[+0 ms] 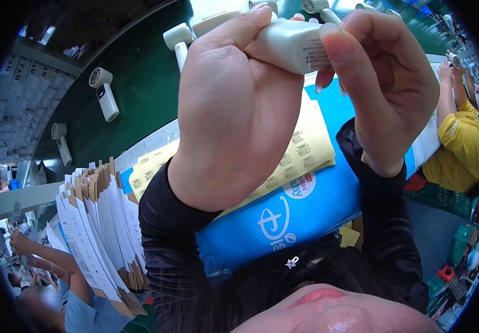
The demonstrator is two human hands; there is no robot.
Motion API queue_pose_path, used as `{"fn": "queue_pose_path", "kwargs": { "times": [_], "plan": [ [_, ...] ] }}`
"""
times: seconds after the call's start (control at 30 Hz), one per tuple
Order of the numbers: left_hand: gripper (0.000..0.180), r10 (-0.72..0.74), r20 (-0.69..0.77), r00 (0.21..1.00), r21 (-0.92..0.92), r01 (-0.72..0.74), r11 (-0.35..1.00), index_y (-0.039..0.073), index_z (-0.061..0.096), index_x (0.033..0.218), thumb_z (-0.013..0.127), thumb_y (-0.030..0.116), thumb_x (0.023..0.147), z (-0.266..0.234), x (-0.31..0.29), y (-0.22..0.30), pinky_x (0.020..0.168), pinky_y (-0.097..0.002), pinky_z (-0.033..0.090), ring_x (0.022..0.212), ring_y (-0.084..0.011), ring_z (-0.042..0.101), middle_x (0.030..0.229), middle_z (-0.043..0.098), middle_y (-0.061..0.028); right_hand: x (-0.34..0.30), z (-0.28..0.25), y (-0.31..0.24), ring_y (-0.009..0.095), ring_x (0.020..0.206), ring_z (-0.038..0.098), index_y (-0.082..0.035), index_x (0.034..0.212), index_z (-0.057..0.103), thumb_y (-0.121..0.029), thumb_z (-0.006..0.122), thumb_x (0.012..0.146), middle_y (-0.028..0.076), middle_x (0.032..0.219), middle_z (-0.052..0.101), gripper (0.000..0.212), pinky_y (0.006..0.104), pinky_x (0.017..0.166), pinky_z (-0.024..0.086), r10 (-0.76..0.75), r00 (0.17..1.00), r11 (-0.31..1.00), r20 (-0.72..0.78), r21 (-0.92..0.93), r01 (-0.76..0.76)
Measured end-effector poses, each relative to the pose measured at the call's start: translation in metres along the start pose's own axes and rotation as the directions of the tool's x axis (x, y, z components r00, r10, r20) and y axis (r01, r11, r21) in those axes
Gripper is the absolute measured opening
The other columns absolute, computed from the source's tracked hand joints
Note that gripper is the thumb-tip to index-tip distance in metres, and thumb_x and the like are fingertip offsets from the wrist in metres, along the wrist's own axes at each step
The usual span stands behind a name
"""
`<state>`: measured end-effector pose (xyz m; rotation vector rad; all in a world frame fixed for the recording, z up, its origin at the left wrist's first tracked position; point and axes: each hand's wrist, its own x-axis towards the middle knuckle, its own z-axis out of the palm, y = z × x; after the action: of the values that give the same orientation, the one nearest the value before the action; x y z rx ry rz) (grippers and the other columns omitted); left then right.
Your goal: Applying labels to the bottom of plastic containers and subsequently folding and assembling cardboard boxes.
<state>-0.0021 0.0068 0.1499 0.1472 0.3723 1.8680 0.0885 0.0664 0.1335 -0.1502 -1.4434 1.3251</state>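
Close in front of me, my left hand [234, 111] holds a white handheld fan [278, 44] by its smooth body, palm turned toward me and thumb along the top. The fan's head is hidden by my fingers. Small dark print shows at the body's right end. There my right hand [389, 89] closes on the fan, its thumb pressed at the printed edge and other fingers curled behind. Below my hands lie yellow sheets of printed labels [311, 147], resting on a blue plastic package [323, 202].
Several white handheld fans, one of them here [106, 102], lie on the green work surface [139, 83] beyond. Folded white cartons [98, 222] stand stacked at my left. One person in blue [87, 311] is at the left, another in yellow [461, 144] at the right.
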Motion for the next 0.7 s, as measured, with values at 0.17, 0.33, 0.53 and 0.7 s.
{"fn": "queue_pose_path", "kwargs": {
  "times": [0.17,0.33,0.53,0.7],
  "plan": [
    [0.02,-0.004,-0.009,1.0,0.013,0.004,1.0,-0.007,0.038,0.11,0.036,0.008,0.097,-0.001,-0.001,-0.001,0.087,-0.0315,0.043,0.096,-0.0208,0.05,0.106,0.046,-0.0178,0.001,0.0,0.0,0.009,0.049,0.042,-0.003,0.086,0.056,-0.009,0.072,0.075,0.005,0.067,0.055,0.02,0.0151,0.048,0.038,-0.01,1.0,0.999,0.023,-0.032,0.011],
    [0.019,-0.002,-0.022,1.0,0.028,0.003,1.0,-0.006,0.039,0.109,0.037,0.008,0.097,-0.001,-0.001,0.0,0.085,-0.03,0.044,0.095,-0.0199,0.05,0.105,0.047,-0.0171,0.001,-0.006,-0.001,0.01,0.051,0.043,-0.004,0.096,0.051,-0.011,0.071,0.075,0.005,0.07,0.054,0.03,0.0153,0.049,0.038,-0.019,0.996,0.989,0.083,-0.142,0.03],
    [0.019,0.015,-0.046,0.999,0.098,-0.01,0.995,-0.006,0.041,0.108,0.038,0.009,0.097,-0.001,-0.003,0.002,0.083,-0.0282,0.044,0.093,-0.0188,0.051,0.104,0.048,-0.0163,0.008,-0.015,0.006,0.01,0.054,0.044,-0.004,0.107,0.045,-0.013,0.071,0.076,0.005,0.073,0.052,0.042,0.0154,0.05,0.038,0.077,0.979,0.882,0.187,-0.471,0.021],
    [0.018,0.089,-0.098,0.991,0.242,-0.063,0.968,-0.005,0.043,0.107,0.039,0.01,0.097,-0.017,0.035,0.004,0.081,-0.0267,0.045,0.092,-0.018,0.051,0.103,0.049,-0.0156,0.019,-0.018,0.027,0.01,0.056,0.044,-0.005,0.117,0.04,-0.015,0.07,0.077,0.005,0.076,0.05,0.052,0.0155,0.051,0.038,0.175,0.979,0.834,0.104,-0.544,-0.091]
  ]
}}
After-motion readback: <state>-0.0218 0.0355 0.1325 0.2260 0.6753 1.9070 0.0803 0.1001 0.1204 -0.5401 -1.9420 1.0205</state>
